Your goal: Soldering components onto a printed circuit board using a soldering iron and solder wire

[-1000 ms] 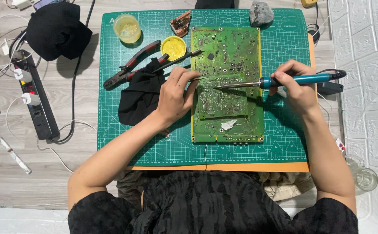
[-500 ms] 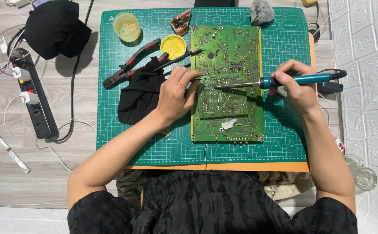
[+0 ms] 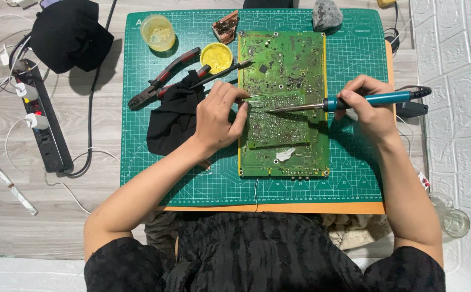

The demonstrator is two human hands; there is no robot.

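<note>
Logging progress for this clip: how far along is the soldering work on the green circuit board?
Set up: the green circuit board lies flat on the green cutting mat, with the round yellow flux tin open beside it. In hand: the right hand holds the blue-handled soldering iron tip-down on the board's middle, while the left hand feeds a thin piece to the same spot. What remains cannot be judged; individual joints are too small to see.

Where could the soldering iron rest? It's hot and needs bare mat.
Bare cutting mat lies right of the circuit board and along its near edge. Crowded: upper left, with pliers, black cloth, flux tin.
</note>
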